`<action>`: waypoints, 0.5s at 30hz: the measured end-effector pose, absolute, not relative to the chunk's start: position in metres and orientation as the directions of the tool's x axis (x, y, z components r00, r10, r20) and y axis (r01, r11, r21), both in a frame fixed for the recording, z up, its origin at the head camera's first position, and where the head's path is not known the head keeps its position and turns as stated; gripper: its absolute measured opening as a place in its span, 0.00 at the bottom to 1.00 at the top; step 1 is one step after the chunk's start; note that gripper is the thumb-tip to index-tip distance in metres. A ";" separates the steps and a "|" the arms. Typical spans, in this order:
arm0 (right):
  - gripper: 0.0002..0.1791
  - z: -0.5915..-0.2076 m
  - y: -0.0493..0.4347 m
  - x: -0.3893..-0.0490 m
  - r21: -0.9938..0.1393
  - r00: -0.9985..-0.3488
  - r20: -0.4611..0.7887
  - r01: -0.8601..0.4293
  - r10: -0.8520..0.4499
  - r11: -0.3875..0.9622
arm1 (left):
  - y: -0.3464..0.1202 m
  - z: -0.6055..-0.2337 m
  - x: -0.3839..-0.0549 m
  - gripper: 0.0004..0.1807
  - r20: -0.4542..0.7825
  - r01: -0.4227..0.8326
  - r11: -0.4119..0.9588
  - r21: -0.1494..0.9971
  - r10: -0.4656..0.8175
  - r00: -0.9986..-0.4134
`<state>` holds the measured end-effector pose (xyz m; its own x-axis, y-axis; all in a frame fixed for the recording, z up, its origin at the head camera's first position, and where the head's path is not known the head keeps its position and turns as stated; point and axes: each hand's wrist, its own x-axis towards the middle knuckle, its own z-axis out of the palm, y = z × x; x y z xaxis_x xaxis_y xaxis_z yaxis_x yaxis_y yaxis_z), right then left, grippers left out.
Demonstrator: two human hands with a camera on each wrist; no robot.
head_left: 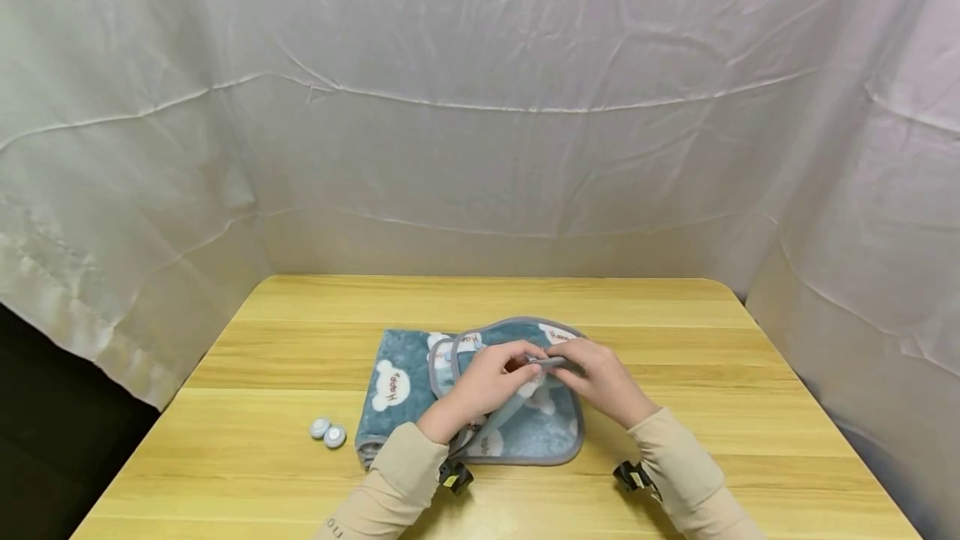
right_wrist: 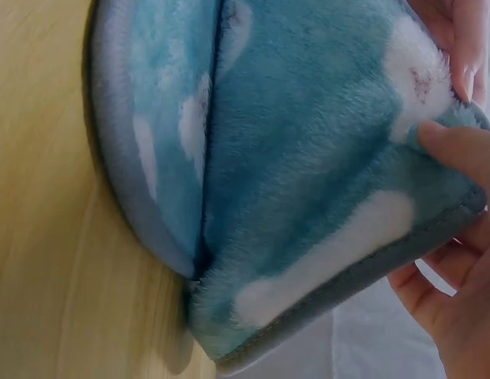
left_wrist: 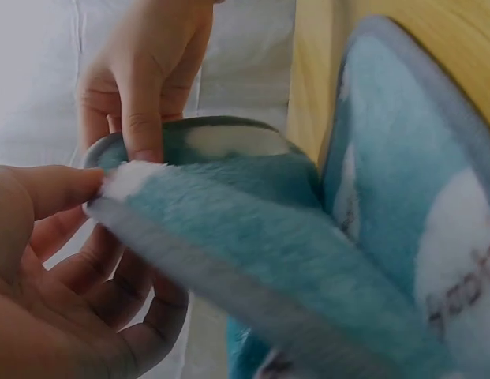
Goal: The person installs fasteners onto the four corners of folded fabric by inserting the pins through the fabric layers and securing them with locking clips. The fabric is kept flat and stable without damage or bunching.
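Observation:
A teal fleece blanket [head_left: 540, 432] with grey edging, white bear-shaped patches and printed lettering lies folded in layers on the table. Its top layer is lifted in a raised flap. My left hand [head_left: 483, 380] pinches the grey-edged border of that flap between thumb and fingers, as the left wrist view shows. Close beside it, my right hand [head_left: 600, 375] grips the same lifted part, its thumb [right_wrist: 446, 146] pressing on the plush side and its fingers behind. The two hands nearly meet over the blanket's middle. Part of the fold beneath the left forearm is hidden.
Two small round pale-blue items [head_left: 327, 432] sit on the wooden table [head_left: 247, 457] left of the blanket. Whitish cloth curtains [head_left: 480, 165] hang behind and at both sides. Black wrist devices [head_left: 455, 477] are strapped near both cuffs.

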<state>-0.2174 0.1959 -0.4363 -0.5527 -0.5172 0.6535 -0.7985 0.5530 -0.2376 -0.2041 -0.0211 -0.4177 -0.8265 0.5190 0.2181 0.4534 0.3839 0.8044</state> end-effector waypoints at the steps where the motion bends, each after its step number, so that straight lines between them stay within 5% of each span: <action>1: 0.16 -0.436 0.196 -0.217 -0.234 -0.549 0.654 -0.801 -0.521 0.551 | -0.022 -0.416 -0.204 0.11 0.217 0.459 0.390 0.798 0.526 -0.823; 15: 0.16 -0.436 0.199 -0.220 -0.205 -0.489 0.671 -0.845 -0.557 0.494 | -0.050 -0.400 -0.192 0.15 0.203 0.517 0.509 0.688 0.550 -0.810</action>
<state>-0.2202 0.1988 -0.4365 -0.4887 -0.5571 0.6714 -0.8449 0.4942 -0.2049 -0.1918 -0.0501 -0.3996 -0.8104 0.5497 0.2027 0.5174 0.5091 0.6879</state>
